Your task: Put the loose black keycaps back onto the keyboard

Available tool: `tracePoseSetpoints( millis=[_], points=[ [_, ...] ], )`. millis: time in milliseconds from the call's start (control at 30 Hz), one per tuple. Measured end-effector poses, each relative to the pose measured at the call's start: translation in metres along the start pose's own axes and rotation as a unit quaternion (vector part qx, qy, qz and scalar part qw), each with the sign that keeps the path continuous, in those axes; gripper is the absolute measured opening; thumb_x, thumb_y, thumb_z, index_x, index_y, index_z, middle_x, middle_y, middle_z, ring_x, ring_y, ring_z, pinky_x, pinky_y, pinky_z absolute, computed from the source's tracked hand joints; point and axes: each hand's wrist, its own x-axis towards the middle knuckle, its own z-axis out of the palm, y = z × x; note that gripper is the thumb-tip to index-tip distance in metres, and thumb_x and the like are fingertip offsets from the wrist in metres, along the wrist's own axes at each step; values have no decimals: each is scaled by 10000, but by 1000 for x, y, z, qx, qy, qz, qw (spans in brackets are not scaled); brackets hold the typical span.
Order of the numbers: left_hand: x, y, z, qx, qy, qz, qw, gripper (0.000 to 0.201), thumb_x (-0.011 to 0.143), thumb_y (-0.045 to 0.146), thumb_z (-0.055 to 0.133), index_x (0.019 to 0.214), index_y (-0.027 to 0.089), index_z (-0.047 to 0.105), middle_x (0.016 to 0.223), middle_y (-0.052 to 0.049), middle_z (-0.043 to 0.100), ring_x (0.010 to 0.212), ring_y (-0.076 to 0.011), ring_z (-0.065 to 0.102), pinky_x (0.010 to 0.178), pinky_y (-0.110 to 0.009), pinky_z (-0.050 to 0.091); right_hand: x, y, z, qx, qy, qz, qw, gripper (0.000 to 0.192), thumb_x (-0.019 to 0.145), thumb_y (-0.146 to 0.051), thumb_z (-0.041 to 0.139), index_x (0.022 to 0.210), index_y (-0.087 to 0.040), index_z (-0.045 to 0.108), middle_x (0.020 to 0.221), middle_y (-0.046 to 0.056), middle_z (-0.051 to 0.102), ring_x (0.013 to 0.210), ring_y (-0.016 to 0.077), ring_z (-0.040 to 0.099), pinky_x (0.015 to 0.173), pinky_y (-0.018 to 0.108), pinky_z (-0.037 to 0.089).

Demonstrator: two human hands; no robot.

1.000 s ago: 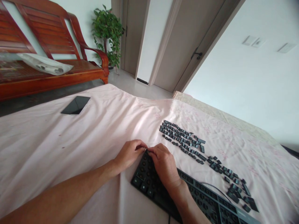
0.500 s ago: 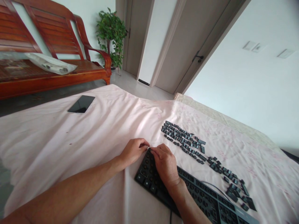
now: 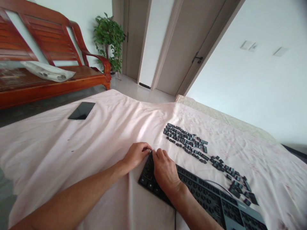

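A black keyboard (image 3: 206, 198) with its keycaps removed lies on a pink sheet (image 3: 72, 150), its left end under my hands. My left hand (image 3: 136, 155) rests curled at the keyboard's far left corner, fingertips touching its edge. My right hand (image 3: 165, 172) lies on the keyboard's left part, fingers bent toward the same corner; whether it pinches anything is hidden. Several loose dark keycaps (image 3: 185, 140) lie in rows on the sheet beyond the keyboard, with more keycaps (image 3: 236, 183) scattered to the right.
A dark phone (image 3: 81, 111) lies on the sheet at far left. A wooden bench (image 3: 59, 80) with a plastic bag (image 3: 46, 72) stands behind, a potted plant (image 3: 109, 38) beside it. Doors and a white wall are at the back. A cable (image 3: 216, 185) runs by the keyboard.
Both hands stay at the keyboard's left corner with only small finger shifts. The view has drifted slightly.
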Motion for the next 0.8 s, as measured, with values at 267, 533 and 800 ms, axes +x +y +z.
tracePoseSetpoints(
  millis=[267,533,800],
  points=[
    [-1,7,-3,49,-74,-13,996,349,857,436,447,979,226,697,1013,-16,729,963,-205,651,857,-247,450,-9,-6,-10,-1,2,-29,1000,233,835,-80,488,1041,-77,598,955,125,553,872,238,525,654,331,527],
    [13,-3,2,172,-151,-81,970,343,848,586,409,952,360,645,986,137,727,1003,-221,646,884,-328,452,-87,65,-31,178,117,157,964,438,885,-112,413,1302,-222,485,1008,43,633,910,175,577,798,282,482],
    [26,-2,11,125,-185,-126,966,335,837,589,379,870,355,617,788,213,726,907,-184,680,795,-322,524,-243,180,-7,75,170,498,847,384,883,-161,440,1237,-175,589,1182,92,623,1096,237,548,944,371,410]
  ],
)
